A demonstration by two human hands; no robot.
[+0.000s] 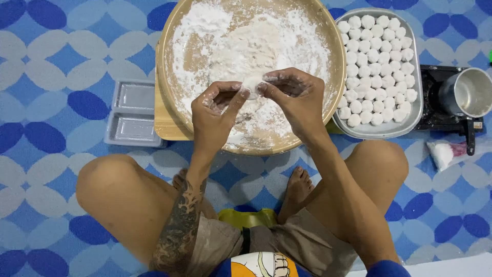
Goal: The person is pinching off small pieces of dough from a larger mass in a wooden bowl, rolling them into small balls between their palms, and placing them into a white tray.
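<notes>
Pinching dough (252, 84), hands inside tray rim (164, 77)

the left hand (218, 110) and right hand (294, 97), both dusted with flour, meet over a round wooden tray (166, 56) and pinch a small piece of dough (252, 84) between their fingertips. flour (241, 41) covers the tray's floor. just right of it, a metal tray (419, 100) holds rows of white dough balls (379, 66). further right, a pot (466, 92) sits on a black stove (435, 120). left of the wooden tray lie two plastic trays (130, 113) on a blue patterned mat (46, 61).
</notes>
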